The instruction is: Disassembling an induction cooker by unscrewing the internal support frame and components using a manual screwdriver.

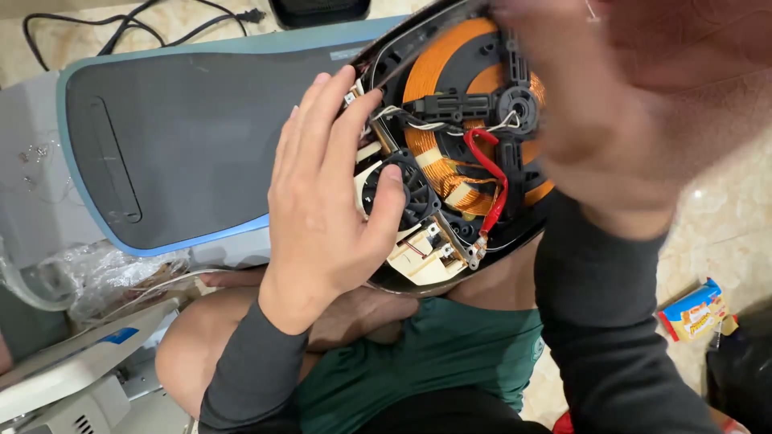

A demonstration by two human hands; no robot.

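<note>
A person seated cross-legged on a pale marble-patterned floor [724,217] steadies an opened black induction cooker with an exposed copper coil [462,104] on the lap, its underside turned up toward the camera. The left hand [330,197] lies flat and spread over the cooker's left edge, fingers extended, the thumb resting on the small black cooling fan [406,189]; it presses rather than grips. The right hand [619,104], blurred and close to the lens, covers the cooker's right side; whether it is clenched on the casing or merely resting there cannot be told. A red wire [490,173] runs across the orange-copper winding toward a cream-coloured circuit board [426,257] at the lower rim. Just behind the cooker lies a dark grey panel with a light blue border [177,145]. A black power cord [129,28] lies on the floor beyond, and a small blue and yellow packet [691,309] sits to the right.
</note>
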